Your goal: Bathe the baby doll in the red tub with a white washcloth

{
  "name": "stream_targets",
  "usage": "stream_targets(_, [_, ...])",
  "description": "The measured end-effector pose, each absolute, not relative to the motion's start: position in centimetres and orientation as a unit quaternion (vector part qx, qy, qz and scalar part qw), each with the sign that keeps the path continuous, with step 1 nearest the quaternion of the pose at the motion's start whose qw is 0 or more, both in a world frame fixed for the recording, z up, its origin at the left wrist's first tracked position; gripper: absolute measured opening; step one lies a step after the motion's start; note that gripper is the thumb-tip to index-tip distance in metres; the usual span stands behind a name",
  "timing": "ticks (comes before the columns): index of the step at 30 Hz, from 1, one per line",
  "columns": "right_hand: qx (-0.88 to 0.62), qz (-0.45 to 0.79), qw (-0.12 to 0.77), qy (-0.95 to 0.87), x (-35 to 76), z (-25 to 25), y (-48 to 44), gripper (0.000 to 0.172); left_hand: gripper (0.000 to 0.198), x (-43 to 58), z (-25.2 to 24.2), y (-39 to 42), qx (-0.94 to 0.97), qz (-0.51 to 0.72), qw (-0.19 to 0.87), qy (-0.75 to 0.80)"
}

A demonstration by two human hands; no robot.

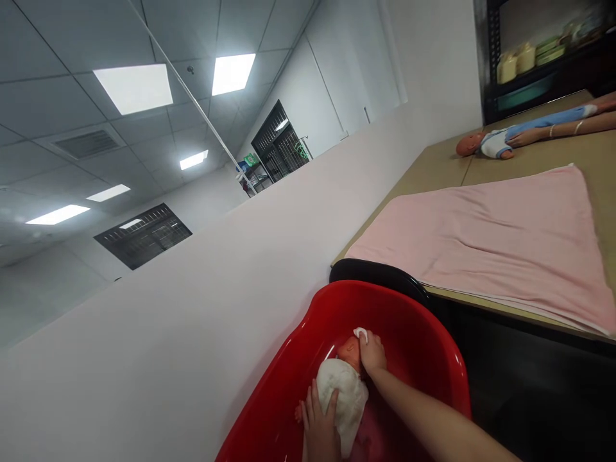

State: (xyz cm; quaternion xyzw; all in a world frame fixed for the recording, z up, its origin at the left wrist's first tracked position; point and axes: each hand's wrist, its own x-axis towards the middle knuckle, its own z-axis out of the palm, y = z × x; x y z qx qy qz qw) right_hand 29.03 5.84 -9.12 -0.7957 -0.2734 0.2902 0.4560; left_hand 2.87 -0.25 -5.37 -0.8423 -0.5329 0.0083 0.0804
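A baby doll (350,351) lies in a red tub (440,343), its orange-brown head showing near the far end. A white cloth (342,388) covers its body. My left hand (320,423) lies on this cloth with its fingers apart, pressing on the doll's torso. Beside the doll's head, my right hand (372,353) is closed on a small white wipe (360,333), which touches the top of the head. A small doll hand (298,412) pokes out left of the cloth.
A pink towel (481,237) is spread on the tan table (433,167) beyond the tub. Another person's hand (527,136) rests on a second doll (495,142) in blue and white. A white partition (202,333) borders the tub's left. Dark shelves (529,77) hold containers.
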Motion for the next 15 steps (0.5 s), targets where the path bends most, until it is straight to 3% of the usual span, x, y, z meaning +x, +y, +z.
stream_targets(5, [-0.795, 0.362, 0.476, -0.103, 28.0, -9.9, 5.1, 0.087, 0.109, 2.3, -7.7, 0.8, -0.830, 0.019, 0.085, -0.551])
stream_targets(8, [-0.811, 0.328, 0.479, -0.072, 26.3, -9.6, 4.6, 0.087, 0.111, 1.9, -9.1, 1.0, -0.831, -0.003, 0.098, -0.547])
stream_targets(12, [-0.790, 0.196, 0.538, -0.221, 24.0, -9.3, 4.4, 0.077, 0.115, 1.8, -9.7, 1.0, -0.827, -0.006, 0.094, -0.554])
stream_targets(15, [-0.783, 0.136, 0.501, -0.343, 23.6, -9.5, 4.8, 0.067, 0.112, 2.1, -9.3, 1.0, -0.821, 0.000, 0.081, -0.565])
